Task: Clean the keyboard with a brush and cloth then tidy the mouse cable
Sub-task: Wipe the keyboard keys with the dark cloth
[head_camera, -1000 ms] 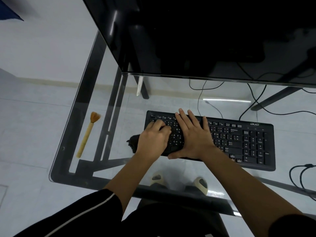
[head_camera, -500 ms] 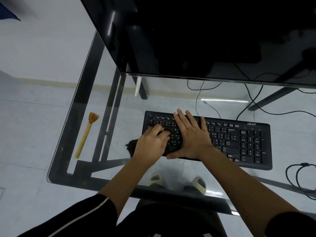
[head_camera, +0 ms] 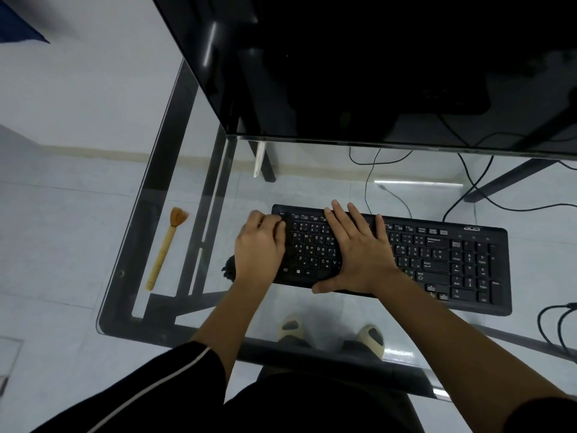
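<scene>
A black keyboard (head_camera: 452,257) lies on the glass desk (head_camera: 131,251). My left hand (head_camera: 259,245) sits at the keyboard's far left end, its fingers curled over a dark cloth (head_camera: 229,269) that peeks out under the wrist side. My right hand (head_camera: 356,248) lies flat on the middle-left keys, fingers straight and spread, thumb over the front edge. A wooden brush (head_camera: 165,251) with orange bristles lies alone on the glass to the left, apart from both hands. A looped black cable (head_camera: 554,323) shows at the right edge; the mouse is out of view.
A large dark monitor (head_camera: 374,57) overhangs the back of the desk. Several cables trail on the floor behind the keyboard. The desk's black frame bars run under the glass on the left. My feet show through the glass below.
My left hand with the cloth has slid left across the keys to the keyboard's left end. My right hand has stayed flat on the keyboard.
</scene>
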